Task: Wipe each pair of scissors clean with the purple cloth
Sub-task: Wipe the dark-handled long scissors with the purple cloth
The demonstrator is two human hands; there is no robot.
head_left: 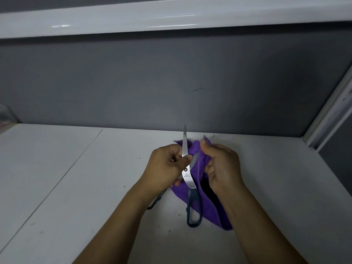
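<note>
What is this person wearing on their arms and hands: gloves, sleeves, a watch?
Nothing that shows. The left hand and right hand have no gloves, and no ring is visible on the fingers in view. The left forearm and right forearm have no sleeves, watch or bracelet down to the picture's bottom edge. Anything worn higher up is out of view.

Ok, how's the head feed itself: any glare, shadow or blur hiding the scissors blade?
Head view: dim but sharp, no motion blur. The blade of the scissors reads bright against the purple cloth. Glare streaks show only on the glossy white shelf up top. A dark shadow pocket sits in the cloth under the right hand. The wide angle bends the table edges.
</note>
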